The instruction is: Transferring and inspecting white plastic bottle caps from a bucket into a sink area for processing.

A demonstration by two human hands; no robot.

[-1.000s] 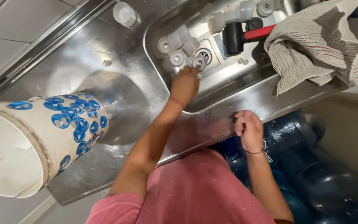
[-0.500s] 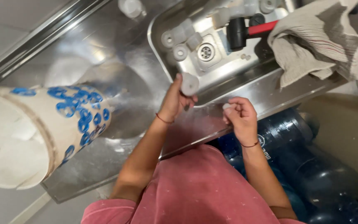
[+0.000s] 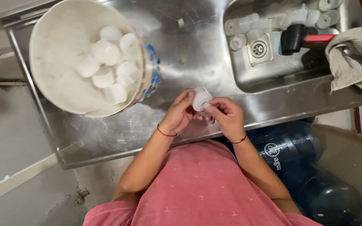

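Step in hand: inspection of one white cap point(image 3: 200, 98), gripped between the fingers of the left hand point(image 3: 180, 114) and the right hand point(image 3: 227, 115), above the steel desk point(image 3: 197, 54) edge. The cap's short axis appears tilted toward the bucket point(image 3: 55, 46); its open end cannot be told. The next move likely calls for steady fingertip control.

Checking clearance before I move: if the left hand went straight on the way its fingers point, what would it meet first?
The left hand points up and right, so the white cap it already touches comes first; beyond that, probably bare steel counter, though depth is unclear.
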